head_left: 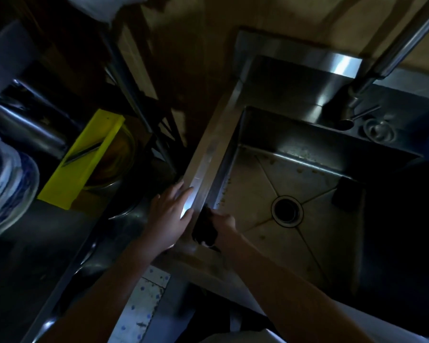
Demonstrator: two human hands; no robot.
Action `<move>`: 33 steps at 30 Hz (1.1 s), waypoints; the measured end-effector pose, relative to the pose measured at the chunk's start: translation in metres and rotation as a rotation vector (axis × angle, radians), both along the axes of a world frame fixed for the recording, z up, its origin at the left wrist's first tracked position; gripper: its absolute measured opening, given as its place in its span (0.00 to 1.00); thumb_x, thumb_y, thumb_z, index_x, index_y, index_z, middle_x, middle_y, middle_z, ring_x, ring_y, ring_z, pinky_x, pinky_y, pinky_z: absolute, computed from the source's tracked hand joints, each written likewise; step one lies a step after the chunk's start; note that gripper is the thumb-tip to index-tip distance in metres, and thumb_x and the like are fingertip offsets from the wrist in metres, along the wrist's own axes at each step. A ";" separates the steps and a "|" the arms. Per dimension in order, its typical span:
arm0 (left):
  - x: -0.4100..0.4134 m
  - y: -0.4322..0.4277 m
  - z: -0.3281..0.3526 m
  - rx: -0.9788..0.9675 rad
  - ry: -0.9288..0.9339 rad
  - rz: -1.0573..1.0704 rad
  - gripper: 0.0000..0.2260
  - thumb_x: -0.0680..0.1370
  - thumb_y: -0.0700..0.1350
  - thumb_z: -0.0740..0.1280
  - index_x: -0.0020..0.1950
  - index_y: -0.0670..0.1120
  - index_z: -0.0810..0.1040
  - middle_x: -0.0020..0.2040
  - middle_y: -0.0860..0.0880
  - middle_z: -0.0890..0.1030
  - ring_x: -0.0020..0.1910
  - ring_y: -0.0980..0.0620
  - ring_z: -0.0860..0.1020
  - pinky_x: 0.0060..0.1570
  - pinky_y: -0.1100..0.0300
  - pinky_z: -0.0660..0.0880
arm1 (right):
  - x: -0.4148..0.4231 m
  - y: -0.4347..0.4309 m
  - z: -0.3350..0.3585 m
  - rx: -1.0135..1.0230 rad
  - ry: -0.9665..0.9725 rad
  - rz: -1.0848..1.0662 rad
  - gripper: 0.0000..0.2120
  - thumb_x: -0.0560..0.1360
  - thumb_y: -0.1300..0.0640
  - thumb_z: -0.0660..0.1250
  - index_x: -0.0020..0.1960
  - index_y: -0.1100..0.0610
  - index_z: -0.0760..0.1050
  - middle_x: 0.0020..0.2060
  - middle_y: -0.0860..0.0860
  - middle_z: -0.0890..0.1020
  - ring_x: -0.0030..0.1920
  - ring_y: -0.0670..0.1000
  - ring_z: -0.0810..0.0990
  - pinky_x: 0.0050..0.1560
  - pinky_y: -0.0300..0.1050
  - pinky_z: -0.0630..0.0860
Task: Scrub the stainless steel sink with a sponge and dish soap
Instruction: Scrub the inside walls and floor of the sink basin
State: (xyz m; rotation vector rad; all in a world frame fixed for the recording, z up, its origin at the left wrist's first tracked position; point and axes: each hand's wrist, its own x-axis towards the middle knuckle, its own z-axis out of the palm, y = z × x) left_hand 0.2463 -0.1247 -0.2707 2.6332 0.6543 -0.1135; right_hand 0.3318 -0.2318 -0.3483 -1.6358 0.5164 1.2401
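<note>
- One head view only, and it is dim: your right hand (224, 222) curls its fingers round the dark sponge (203, 231) and presses it against the left inner wall of the sink (208, 157), close to the near left corner.
- Your left hand (172, 211) lies flat on the rim just beside it, fingers straight and slightly spread, holding nothing.
- That wall's long axis runs away from you toward the faucet (386, 58). The next stroke likely follows it, and your right hand is the nearer one for that.
- Room: the basin floor lies open to the right, with the drain (287, 211) mid-floor. A dark block (348, 194) sits beyond it, well apart from the sponge; you cannot tell what it is.
</note>
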 end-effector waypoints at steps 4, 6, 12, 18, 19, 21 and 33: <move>0.015 0.008 -0.005 -0.008 -0.007 -0.037 0.23 0.75 0.45 0.67 0.69 0.50 0.69 0.73 0.45 0.65 0.70 0.43 0.66 0.65 0.40 0.65 | 0.003 0.011 -0.010 -0.019 -0.123 -0.217 0.13 0.76 0.59 0.66 0.59 0.62 0.77 0.56 0.58 0.81 0.56 0.58 0.80 0.57 0.45 0.77; 0.020 0.011 -0.007 -0.015 -0.006 -0.048 0.23 0.75 0.45 0.68 0.69 0.50 0.69 0.73 0.45 0.65 0.70 0.43 0.66 0.65 0.40 0.65 | 0.011 0.015 -0.010 0.024 -0.192 -0.294 0.14 0.74 0.65 0.66 0.58 0.59 0.79 0.55 0.60 0.82 0.56 0.59 0.81 0.63 0.52 0.76; 0.037 0.017 -0.010 -0.009 -0.040 -0.100 0.23 0.75 0.46 0.67 0.70 0.51 0.68 0.73 0.46 0.65 0.70 0.43 0.65 0.66 0.41 0.65 | 0.060 0.036 -0.005 0.167 -0.285 -0.433 0.21 0.73 0.72 0.63 0.64 0.59 0.75 0.59 0.61 0.79 0.58 0.58 0.79 0.62 0.52 0.76; 0.058 0.021 -0.006 -0.007 -0.019 -0.133 0.23 0.77 0.47 0.64 0.72 0.51 0.65 0.75 0.48 0.60 0.73 0.46 0.60 0.69 0.42 0.60 | 0.078 0.040 0.000 0.223 -0.284 -0.500 0.21 0.74 0.74 0.60 0.66 0.63 0.72 0.61 0.63 0.78 0.57 0.59 0.79 0.61 0.52 0.76; 0.061 0.021 -0.005 0.000 -0.014 -0.135 0.23 0.77 0.47 0.64 0.72 0.51 0.65 0.76 0.47 0.59 0.73 0.45 0.60 0.69 0.42 0.60 | 0.070 0.039 -0.002 0.203 -0.266 -0.492 0.21 0.75 0.74 0.60 0.66 0.65 0.72 0.62 0.63 0.77 0.60 0.60 0.77 0.65 0.51 0.73; 0.068 0.023 -0.005 0.024 0.011 -0.149 0.23 0.78 0.47 0.64 0.72 0.51 0.64 0.76 0.47 0.58 0.73 0.45 0.60 0.69 0.43 0.60 | 0.043 0.031 -0.009 0.128 -0.216 -0.411 0.18 0.75 0.72 0.61 0.64 0.65 0.73 0.62 0.62 0.78 0.62 0.60 0.76 0.64 0.46 0.73; 0.092 0.033 0.001 0.011 0.053 -0.204 0.23 0.77 0.45 0.64 0.72 0.51 0.64 0.78 0.49 0.55 0.75 0.46 0.57 0.69 0.43 0.60 | 0.088 0.047 0.015 0.111 -0.301 -0.469 0.16 0.74 0.70 0.63 0.61 0.66 0.76 0.59 0.63 0.80 0.60 0.59 0.78 0.58 0.46 0.75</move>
